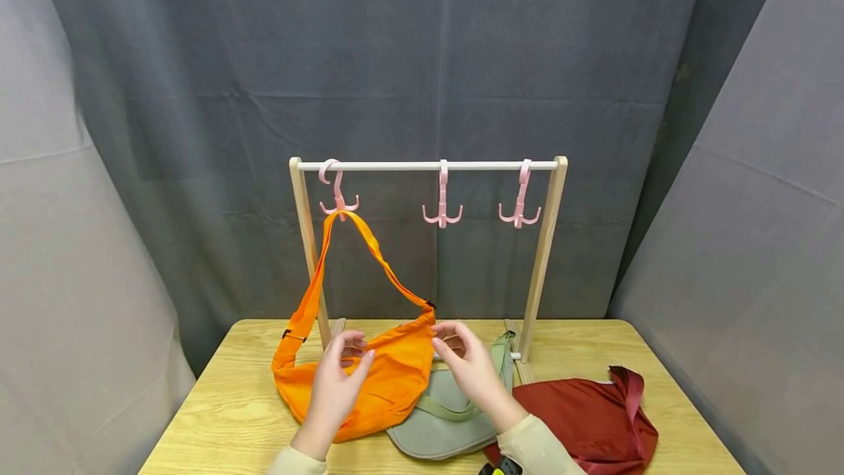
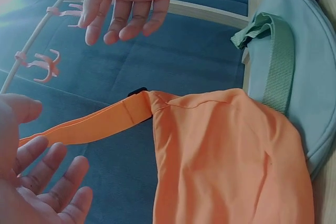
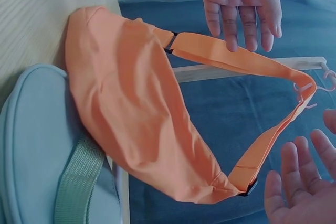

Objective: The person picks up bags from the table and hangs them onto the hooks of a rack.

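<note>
An orange shoulder bag (image 1: 395, 372) hangs by its strap (image 1: 310, 310) from the leftmost pink hook (image 1: 339, 200), its body low over the table. My left hand (image 1: 335, 387) is in front of the bag's left part, fingers loosely bent and thumb apart, with nothing in it. Near the strap's right end is my right hand (image 1: 471, 369), equally bare, its fingers relaxed. The right wrist view shows the palms of both the left hand (image 3: 241, 9) and the right hand (image 3: 307, 187) spread apart from the orange bag (image 3: 131, 108).
A grey-green bag (image 1: 455, 442) lies behind and right of the orange one. Further right on the wooden table (image 1: 217, 402) lies a dark red bag (image 1: 574, 416). The rack's white bar (image 1: 389, 166) carries two more pink hooks, a middle one (image 1: 442, 200) and a right one (image 1: 521, 200).
</note>
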A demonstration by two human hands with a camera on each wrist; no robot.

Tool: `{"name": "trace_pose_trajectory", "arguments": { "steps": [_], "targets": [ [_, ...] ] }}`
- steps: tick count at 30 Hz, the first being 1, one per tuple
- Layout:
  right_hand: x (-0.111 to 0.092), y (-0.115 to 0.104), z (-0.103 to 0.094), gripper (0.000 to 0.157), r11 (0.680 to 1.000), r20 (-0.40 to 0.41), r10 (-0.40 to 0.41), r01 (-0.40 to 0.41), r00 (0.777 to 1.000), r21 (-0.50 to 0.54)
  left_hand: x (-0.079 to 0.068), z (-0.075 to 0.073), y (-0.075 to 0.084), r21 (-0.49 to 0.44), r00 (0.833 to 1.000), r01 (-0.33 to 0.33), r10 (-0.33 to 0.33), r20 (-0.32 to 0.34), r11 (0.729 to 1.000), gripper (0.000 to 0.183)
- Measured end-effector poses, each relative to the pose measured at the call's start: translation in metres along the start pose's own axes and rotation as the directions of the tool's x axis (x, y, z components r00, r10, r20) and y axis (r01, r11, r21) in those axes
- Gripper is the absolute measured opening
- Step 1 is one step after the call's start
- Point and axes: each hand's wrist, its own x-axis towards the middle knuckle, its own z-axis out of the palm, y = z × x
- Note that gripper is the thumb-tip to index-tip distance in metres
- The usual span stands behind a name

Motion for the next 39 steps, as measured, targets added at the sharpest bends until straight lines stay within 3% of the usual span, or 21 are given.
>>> {"name": "trace_pose_trajectory", "arguments": {
  "steps": [7, 12, 22, 27, 31, 39],
  "targets": [
    [-0.006, 0.007, -0.001, 0.018, 0.998, 0.038, 0.034, -0.032, 0.999, -0.05, -0.004, 0.004, -0.005, 0.031, 0.999, 0.01, -0.011, 0.039, 0.999, 0.029],
    [-0.01, 0.015, -0.001, 0.022, 0.996, 0.072, 0.014, -0.008, 0.997, -0.084, -0.008, 0.008, -0.008, 0.039, 0.998, -0.001, -0.002, 0.062, 0.999, 0.028],
    [-0.015, 0.025, -0.001, 0.02, 0.967, 0.113, -0.007, 0.036, 0.994, -0.254, -0.016, 0.013, -0.019, 0.104, 0.99, -0.087, 0.074, 0.121, 0.991, 0.027],
    [-0.017, 0.032, -0.003, 0.016, 0.947, 0.123, 0.001, 0.039, 0.992, -0.32, -0.019, 0.014, -0.021, 0.133, 0.982, -0.02, -0.005, 0.187, 0.991, 0.026],
    [-0.018, 0.036, -0.005, 0.013, 0.941, 0.139, 0.002, 0.045, 0.99, -0.336, -0.019, 0.014, -0.021, 0.154, 0.967, 0.021, -0.059, 0.246, 0.988, 0.025],
    [-0.022, 0.041, -0.01, 0.014, 0.926, 0.186, -0.036, 0.103, 0.982, -0.364, -0.022, 0.015, -0.025, 0.165, 0.946, 0.016, -0.069, 0.317, 0.986, 0.03]
  ]
}}
